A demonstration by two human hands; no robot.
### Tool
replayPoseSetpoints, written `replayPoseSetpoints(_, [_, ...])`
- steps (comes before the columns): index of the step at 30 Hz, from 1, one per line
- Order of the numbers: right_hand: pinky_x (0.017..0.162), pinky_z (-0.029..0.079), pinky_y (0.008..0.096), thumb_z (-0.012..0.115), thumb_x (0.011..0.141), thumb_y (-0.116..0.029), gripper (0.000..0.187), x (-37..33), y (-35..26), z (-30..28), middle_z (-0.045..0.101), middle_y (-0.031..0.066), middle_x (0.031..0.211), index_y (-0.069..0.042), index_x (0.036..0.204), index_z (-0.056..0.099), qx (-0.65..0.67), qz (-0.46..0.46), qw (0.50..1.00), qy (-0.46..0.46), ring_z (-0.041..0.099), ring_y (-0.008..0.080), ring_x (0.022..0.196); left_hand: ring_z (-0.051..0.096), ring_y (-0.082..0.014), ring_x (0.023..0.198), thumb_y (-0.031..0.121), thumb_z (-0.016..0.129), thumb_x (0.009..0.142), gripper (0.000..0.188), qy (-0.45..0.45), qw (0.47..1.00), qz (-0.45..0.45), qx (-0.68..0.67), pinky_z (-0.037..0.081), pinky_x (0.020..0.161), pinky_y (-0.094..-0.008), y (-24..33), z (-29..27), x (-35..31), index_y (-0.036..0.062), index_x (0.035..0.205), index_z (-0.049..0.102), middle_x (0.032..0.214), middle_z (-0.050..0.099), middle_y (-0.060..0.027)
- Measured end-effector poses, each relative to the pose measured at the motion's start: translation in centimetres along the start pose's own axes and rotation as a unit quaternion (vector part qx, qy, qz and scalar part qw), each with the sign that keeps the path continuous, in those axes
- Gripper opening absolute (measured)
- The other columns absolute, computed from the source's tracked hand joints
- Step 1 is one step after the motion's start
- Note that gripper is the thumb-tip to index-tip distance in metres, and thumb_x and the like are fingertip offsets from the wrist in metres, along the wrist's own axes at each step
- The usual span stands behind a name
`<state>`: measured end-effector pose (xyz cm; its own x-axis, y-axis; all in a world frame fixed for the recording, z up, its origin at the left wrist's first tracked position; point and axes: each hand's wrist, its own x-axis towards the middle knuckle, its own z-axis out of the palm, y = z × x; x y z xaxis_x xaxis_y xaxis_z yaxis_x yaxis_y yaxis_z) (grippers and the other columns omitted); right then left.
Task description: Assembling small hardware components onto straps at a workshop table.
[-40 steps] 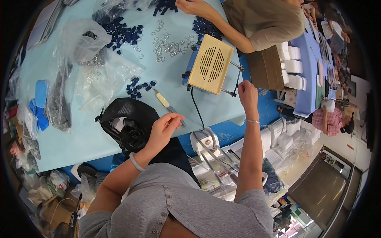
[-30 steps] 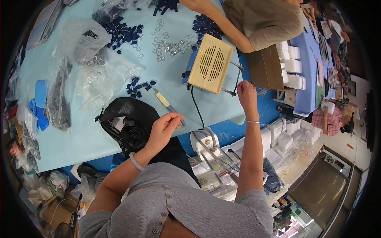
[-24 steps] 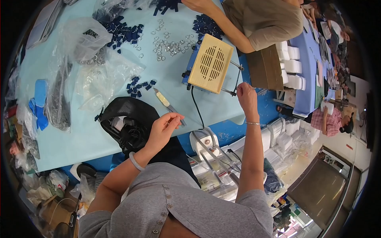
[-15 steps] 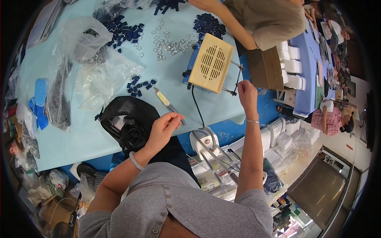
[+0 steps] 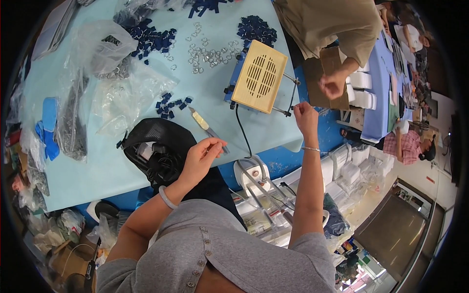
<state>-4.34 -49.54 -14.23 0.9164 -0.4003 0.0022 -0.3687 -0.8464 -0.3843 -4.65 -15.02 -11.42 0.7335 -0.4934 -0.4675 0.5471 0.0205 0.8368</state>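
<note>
My left hand (image 5: 201, 157) hovers over the table's near edge, thumb and fingertips pinched together; whatever they may hold is too small to make out. Just beyond it lies a utility knife (image 5: 200, 121) with a yellowish handle. A black mesh bag (image 5: 159, 136) with dark items inside sits to its left. My right hand (image 5: 307, 119) is closed, fingers curled, beside the metal rods (image 5: 292, 93) on the right of a blue device with a cream slotted cover (image 5: 260, 77). Its fingertips are partly hidden, so I cannot tell what they hold.
Navy fabric pieces (image 5: 151, 40), metal rings (image 5: 215, 56) and plastic bags (image 5: 129, 90) lie on the light blue table (image 5: 117, 178). A white machine with a flexible hose (image 5: 251, 176) stands below its edge. At right, a co-worker's hand (image 5: 333, 84) is over a cardboard box (image 5: 317, 80).
The co-worker's arm has left the table's far side and swung right, toward the cardboard box. My right hand has shifted very slightly; my left hand stays in place.
</note>
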Motion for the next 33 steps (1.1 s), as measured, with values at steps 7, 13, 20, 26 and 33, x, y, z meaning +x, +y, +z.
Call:
replayPoseSetpoints(7, [0.058,0.047,0.0389,0.061,0.076,-0.009,0.009,0.2,-1.9,0.0,0.059,0.0131,0.069,-0.003,0.075,0.055,-0.015,-0.063,0.998,0.007,0.058,0.0311,0.066,0.049,-0.0052,0.071,0.017,0.051,0.091,0.019,0.000,1.000,-0.001,0.005,0.037,0.061,-0.0177,0.3,-0.2,-0.2,0.0029,0.101,0.060,0.079,0.056,0.0012])
replayPoseSetpoints(13, [0.061,0.047,0.0400,0.057,0.075,-0.003,0.005,-0.2,-2.9,-1.1,0.058,0.0143,0.075,-0.003,0.076,0.052,-0.067,-0.164,0.984,-0.023,0.057,0.0326,0.071,0.050,-0.0055,0.071,0.017,0.051,0.091,0.019,0.000,1.000,-0.001,0.001,0.037,0.061,-0.0177,0.5,-0.4,-0.1,0.0029,0.100,0.060,0.079,0.056,0.0013])
replayPoseSetpoints(20, [0.058,0.045,0.0242,0.057,0.084,-0.010,0.010,-2.7,-7.1,-4.5,0.060,0.0049,0.071,0.000,0.082,0.057,0.346,0.126,0.923,-0.110,0.057,0.0144,0.063,0.050,-0.0053,0.073,0.013,0.052,0.090,0.018,-0.003,1.000,0.024,-0.016,0.040,0.064,-0.0190,0.7,-0.4,0.3,0.0011,0.102,0.059,0.080,0.056,0.0006])
replayPoseSetpoints(26, [0.061,0.045,0.0211,0.057,0.087,-0.009,0.010,-7.1,-12.9,-4.1,0.059,0.0065,0.078,-0.002,0.093,0.054,0.661,0.145,0.722,-0.144,0.055,0.0106,0.067,0.053,-0.0055,0.078,0.005,0.059,0.085,0.018,-0.034,0.995,0.098,0.013,0.042,0.067,-0.0183,4.8,1.5,1.5,0.0009,0.102,0.059,0.087,0.058,-0.0002])
replayPoseSetpoints(33, [0.060,0.045,0.0221,0.056,0.087,-0.007,0.010,-9.5,-19.0,-3.7,0.059,0.0061,0.076,-0.002,0.095,0.052,0.716,0.097,0.680,-0.126,0.056,0.0112,0.066,0.057,-0.0097,0.078,0.005,0.063,0.081,0.017,-0.019,0.963,0.261,0.059,0.046,0.063,-0.0220,7.9,2.2,0.9,-0.0001,0.096,0.059,0.086,0.059,-0.0041])
